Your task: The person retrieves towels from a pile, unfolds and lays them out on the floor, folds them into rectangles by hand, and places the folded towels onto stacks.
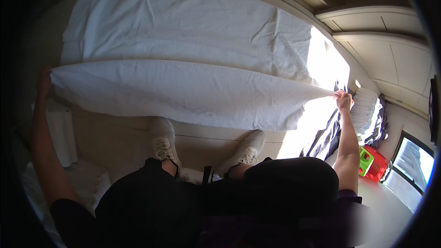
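A large white cloth (193,24), perhaps a towel or sheet, lies spread on the floor before me, its near part lifted and folding over towards me. At the far left my left hand (44,82), in shadow, grips one end of the lifted edge. My right hand (344,100) pinches the other end, and the edge runs stretched between the two. Some creases cross the part lying flat. Bright sunlight falls on the cloth's right end and washes out its detail. Below the hanging fold are my two light lace-up shoes (165,144).
White folded cloths (62,134) are stacked at the left. Another white stack (363,106) stands at the right beside dark-and-white striped fabric (325,139). Farther right are a red and green plastic object (373,163) and a window (415,160). Pale panelled doors (386,55) line the upper right.
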The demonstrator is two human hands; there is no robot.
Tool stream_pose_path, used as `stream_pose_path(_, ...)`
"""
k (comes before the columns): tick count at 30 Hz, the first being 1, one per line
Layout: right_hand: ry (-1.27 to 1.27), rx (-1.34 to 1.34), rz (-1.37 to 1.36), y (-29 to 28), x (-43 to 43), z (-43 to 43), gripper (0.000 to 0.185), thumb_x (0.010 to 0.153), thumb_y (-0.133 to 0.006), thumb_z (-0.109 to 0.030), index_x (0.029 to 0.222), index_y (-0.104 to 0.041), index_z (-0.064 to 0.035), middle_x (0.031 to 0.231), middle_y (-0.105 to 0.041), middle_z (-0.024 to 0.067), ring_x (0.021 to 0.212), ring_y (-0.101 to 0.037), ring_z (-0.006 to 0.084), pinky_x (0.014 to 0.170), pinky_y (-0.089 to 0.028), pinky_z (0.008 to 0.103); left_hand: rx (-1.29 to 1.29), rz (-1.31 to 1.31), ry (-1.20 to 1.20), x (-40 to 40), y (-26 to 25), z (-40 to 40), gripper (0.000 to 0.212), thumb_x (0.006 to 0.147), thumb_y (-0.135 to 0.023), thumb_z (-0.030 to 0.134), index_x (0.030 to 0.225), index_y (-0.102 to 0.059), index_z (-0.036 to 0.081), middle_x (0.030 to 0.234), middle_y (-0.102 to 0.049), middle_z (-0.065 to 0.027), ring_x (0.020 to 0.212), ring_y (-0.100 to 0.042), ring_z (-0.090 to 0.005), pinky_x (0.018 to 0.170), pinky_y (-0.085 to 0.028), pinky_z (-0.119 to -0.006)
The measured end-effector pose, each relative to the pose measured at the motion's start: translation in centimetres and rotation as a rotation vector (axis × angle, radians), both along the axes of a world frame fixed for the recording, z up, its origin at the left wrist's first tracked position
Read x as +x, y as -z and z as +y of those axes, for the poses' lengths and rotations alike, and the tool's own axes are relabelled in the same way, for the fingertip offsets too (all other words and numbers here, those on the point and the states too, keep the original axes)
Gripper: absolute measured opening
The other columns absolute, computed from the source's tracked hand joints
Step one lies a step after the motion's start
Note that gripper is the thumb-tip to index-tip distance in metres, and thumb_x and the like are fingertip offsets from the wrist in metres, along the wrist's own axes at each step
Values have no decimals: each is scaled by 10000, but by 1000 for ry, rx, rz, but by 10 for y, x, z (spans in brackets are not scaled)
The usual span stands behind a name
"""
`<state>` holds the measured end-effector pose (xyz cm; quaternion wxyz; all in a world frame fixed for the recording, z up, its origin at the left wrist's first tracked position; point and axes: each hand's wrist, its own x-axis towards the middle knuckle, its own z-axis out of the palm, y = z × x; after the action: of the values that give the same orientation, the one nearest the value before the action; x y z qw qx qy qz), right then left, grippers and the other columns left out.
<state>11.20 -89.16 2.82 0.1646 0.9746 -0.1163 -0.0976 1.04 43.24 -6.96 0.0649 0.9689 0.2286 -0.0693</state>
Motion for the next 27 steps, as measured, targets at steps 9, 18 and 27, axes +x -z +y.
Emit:
stream_pose_path(9, 178, -56, 70, 37, 11, 41, 305, 854, -486, -210, 937, -759, -102, 1000, -738, 155, 1015, -672, 330, 912, -435, 512, 433, -136, 370, 10, -14, 38, 342, 928, -510, 116, 1236, -608, 4, 1203, -616, -258, 1121, -584, -422, 991, -451, -473)
stream_pose_path(18, 378, 172, 5, 57, 24, -14, 376, 838, -513, -170, 1165, -618, -17, 1237, -605, 239, 1139, -574, 390, 995, -452, 519, 688, -218, 429, 59, -112, -46, 449, 839, -521, 39, 1271, -545, -81, 1307, -546, -285, 1229, -505, -419, 1092, -376, -434)
stream_pose_path(27, -251, 245, -235, 62, -108, 161, 641, 834, -694, -149, 1421, -449, -229, 1388, -403, 190, 1306, -383, 367, 1074, -255, 680, -127, 76, 877, -21, -82, -502, 712, 682, -639, -7, 1373, -471, 41, 1476, -349, -229, 1342, -352, -482, 1084, -362, -553)
